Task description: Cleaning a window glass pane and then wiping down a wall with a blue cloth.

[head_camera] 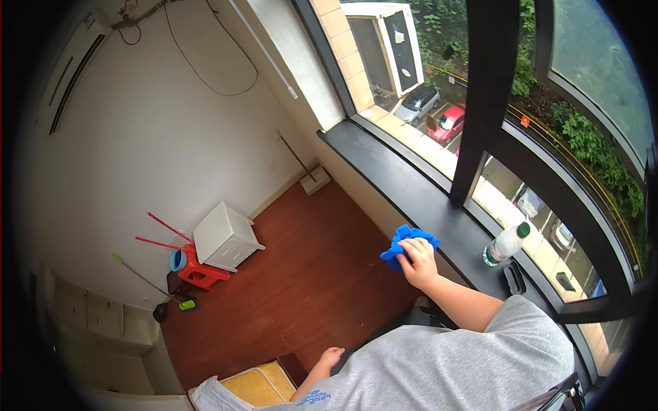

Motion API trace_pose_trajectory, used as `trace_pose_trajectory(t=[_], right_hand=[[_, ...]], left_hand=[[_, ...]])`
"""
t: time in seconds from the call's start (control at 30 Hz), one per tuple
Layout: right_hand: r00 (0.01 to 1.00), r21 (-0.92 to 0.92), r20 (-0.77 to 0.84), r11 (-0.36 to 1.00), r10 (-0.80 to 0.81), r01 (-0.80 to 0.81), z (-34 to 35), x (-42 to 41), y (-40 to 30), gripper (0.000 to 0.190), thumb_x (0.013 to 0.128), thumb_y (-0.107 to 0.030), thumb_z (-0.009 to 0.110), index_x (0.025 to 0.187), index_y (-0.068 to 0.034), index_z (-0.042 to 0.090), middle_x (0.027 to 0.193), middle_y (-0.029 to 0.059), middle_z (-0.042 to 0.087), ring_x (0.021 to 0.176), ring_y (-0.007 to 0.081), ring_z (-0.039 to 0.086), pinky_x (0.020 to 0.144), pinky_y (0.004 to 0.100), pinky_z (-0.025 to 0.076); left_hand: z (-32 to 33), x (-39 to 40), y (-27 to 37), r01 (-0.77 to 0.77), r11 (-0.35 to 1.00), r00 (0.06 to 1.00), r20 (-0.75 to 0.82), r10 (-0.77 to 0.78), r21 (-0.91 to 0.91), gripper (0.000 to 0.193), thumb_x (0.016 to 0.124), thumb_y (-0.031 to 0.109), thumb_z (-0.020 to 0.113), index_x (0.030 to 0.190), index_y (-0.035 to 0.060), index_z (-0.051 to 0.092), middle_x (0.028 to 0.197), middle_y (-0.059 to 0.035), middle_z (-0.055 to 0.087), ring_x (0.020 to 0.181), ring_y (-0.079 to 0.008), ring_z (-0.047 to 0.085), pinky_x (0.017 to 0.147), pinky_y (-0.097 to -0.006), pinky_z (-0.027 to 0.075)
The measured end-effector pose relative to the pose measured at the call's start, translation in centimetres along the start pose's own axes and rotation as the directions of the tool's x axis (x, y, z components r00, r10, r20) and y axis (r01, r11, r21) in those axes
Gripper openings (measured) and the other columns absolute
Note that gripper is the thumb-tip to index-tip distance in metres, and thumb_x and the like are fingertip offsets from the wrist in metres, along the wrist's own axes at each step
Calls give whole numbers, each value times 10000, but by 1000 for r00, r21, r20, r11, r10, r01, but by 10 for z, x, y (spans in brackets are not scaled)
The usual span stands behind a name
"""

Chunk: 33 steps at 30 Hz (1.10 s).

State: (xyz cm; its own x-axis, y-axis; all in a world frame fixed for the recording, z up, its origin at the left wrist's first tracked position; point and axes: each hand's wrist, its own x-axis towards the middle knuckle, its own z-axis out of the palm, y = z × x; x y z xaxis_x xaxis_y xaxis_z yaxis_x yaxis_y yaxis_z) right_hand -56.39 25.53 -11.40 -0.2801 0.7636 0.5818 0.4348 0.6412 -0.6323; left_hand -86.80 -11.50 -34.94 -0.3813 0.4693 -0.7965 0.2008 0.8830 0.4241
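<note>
A crumpled blue cloth (400,239) is gripped in my right hand (420,261), its folds spreading past the fingers. This hand is beside the inner edge of the dark window sill (390,167); whether the cloth touches the edge I cannot tell. My left hand (331,355) hangs low by my body, fingers curled, with nothing visible in it. Right of the cloth, a clear plastic bottle with a green cap (506,244) stands on the sill. Next to it lies a black holder-like object (513,278).
A window frame (486,103) borders the sill. On the red-brown wood floor (303,267) are a white cabinet (226,237), a red plastic stool (198,272), a green-headed mop (187,305) and a dustpan (315,181). A yellow mattress (257,385) lies near my left arm.
</note>
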Motion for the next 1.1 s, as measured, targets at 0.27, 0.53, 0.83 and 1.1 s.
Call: trace_pose_trajectory(t=[0.27, 0.53, 0.83, 1.1], right_hand=[[713, 709, 339, 332, 614, -622, 158, 127, 30, 292, 926, -174, 630, 1159, 1, 616, 1075, 68, 649, 1000, 159, 605, 895, 315, 483], [538, 843, 383, -45, 751, -537, 234, 172, 17, 226, 921, -135, 605, 1128, -46, 594, 1016, 63, 647, 949, 177, 626, 842, 351, 523], [697, 914, -61, 320, 714, -248, 261, 273, -8, 320, 915, -68, 622, 1226, -6, 584, 1138, 62, 643, 1073, 145, 570, 981, 305, 417], [765, 929, -217, 369, 606, -29, 282, 330, 33, 407, 891, -46, 645, 1283, 6, 546, 1189, 87, 626, 1116, 183, 578, 1013, 342, 431]], left_hand=[[-100, 25, 52, -57, 912, 923, -370, -107, -406, 336, 895, 252, 658, 1123, 5, 655, 987, -107, 692, 908, -188, 632, 794, -313, 493], [-249, 185, 3, -193, 960, 980, -5, 198, 201, 401, 912, 298, 604, 1099, -53, 657, 1003, -182, 694, 921, -271, 648, 816, -384, 491], [-415, 345, 116, -37, 960, 995, 99, 10, 277, 462, 927, 309, 576, 1163, -86, 618, 1132, -248, 663, 1123, -351, 620, 939, -426, 471], [-333, 253, 601, -863, 452, 402, 234, 885, -225, 451, 874, 169, 716, 1262, 2, 557, 1112, -118, 653, 966, -178, 632, 863, -324, 510]])
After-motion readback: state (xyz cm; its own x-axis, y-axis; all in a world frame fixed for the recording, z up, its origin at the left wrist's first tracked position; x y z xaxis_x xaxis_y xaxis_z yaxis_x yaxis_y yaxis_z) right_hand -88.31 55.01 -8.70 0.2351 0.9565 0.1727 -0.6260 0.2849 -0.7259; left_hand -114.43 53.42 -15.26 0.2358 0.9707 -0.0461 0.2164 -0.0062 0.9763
